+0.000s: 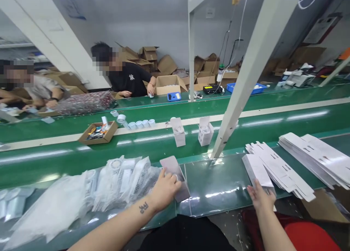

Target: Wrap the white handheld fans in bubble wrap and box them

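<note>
- The left hand point(164, 188) grips a small grey-white box point(176, 178) with its fingers wrapped round it. The hand hides the box's near side.
- That small box sits on the near green table point(218, 181), at its front edge, just right of a pile of clear plastic bags point(109, 185).
- The bags are shiny and lie over each other, so it is hard to tell what is inside them. The pile runs off the left edge of the view.
- The right hand point(259, 197) is well to the right of the small box. Its fingers are spread open and rest on the near end of a flat white card point(257, 171). It is not squeezing anything.
- That card lies at the left end of a fanned stack of flat white cards point(279, 167). A second stack point(314, 156) lies farther right and is cut off by the edge.
- A white slanted post point(246, 83) stands behind the small box and to its right. It hides part of the belt.
- Behind the small box runs a green belt point(164, 138). On it stand two open white boxes point(191, 132), a row of little round cups point(140, 124) and a brown tray point(98, 132) of mixed bits, too small to name.
- Far behind, across the belt, a person in a black shirt point(128, 78) reaches toward a cardboard carton point(169, 84). Another person point(35, 90) sits at the far left, partly cut off.
</note>
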Tool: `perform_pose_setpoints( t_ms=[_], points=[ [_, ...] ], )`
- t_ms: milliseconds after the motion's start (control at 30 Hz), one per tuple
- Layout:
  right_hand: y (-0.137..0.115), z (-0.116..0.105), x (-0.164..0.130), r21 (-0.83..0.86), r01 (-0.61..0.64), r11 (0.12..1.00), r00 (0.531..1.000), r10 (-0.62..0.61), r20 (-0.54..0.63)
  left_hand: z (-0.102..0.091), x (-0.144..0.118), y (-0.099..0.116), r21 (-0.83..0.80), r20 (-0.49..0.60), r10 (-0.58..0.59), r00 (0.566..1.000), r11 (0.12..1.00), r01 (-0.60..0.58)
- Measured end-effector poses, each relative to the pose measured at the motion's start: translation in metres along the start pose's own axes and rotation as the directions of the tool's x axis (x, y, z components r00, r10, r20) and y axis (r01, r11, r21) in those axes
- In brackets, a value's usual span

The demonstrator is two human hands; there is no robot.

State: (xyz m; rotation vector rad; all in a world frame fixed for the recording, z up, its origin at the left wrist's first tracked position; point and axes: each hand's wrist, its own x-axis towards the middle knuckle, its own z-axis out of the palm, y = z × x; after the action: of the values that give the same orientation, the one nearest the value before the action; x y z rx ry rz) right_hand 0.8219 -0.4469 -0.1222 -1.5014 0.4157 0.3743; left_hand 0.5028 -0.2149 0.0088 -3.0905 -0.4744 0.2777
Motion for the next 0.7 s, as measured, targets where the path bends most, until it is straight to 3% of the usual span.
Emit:
perform_pose_setpoints(
  t_ms=[133,233,300,367,433,500,567,633,700],
  points=[
    [0.005,0.002,0.019,-0.014,-0.121,0.993,0.992,0.121,0.018,-0.023,0.01,-0.061,-0.068,-0.041,-0.172,0.984,0.983,0.169],
    [0.011,-0.007,0.006,-0.031,-0.138,0.99,0.99,0.136,-0.043,-0.043,0.025,-0.118,-0.028,-0.147,-0.27,0.951,0.963,0.269],
    [0.013,-0.019,-0.012,-0.166,-0.076,0.983,0.994,0.062,-0.09,-0.048,0.04,-0.154,0.01,-0.202,-0.291,0.935,0.954,0.299],
    [0.011,-0.032,-0.035,-0.468,0.042,0.883,0.996,-0.077,-0.055,-0.044,0.057,-0.183,0.027,-0.219,-0.287,0.932,0.953,0.3],
    [0.008,-0.039,-0.059,-0.729,0.193,0.657,0.979,-0.177,0.099,-0.03,0.074,-0.203,0.022,-0.21,-0.285,0.935,0.955,0.296],
    [0.004,-0.036,-0.083,-0.802,0.359,0.478,0.933,-0.201,0.298,-0.014,0.088,-0.215,0.006,-0.191,-0.289,0.938,0.955,0.296],
    [0.003,-0.023,-0.103,-0.756,0.52,0.398,0.854,-0.212,0.476,0.001,0.095,-0.221,-0.022,-0.17,-0.307,0.936,0.951,0.308],
    [0.004,-0.003,-0.12,-0.676,0.661,0.325,0.75,-0.257,0.61,0.008,0.092,-0.222,-0.058,-0.157,-0.35,0.924,0.937,0.345],
    [0.008,0.02,-0.134,-0.557,0.792,0.25,0.61,-0.331,0.72,0.01,0.074,-0.221,-0.099,-0.156,-0.431,0.889,0.902,0.42]
  ],
)
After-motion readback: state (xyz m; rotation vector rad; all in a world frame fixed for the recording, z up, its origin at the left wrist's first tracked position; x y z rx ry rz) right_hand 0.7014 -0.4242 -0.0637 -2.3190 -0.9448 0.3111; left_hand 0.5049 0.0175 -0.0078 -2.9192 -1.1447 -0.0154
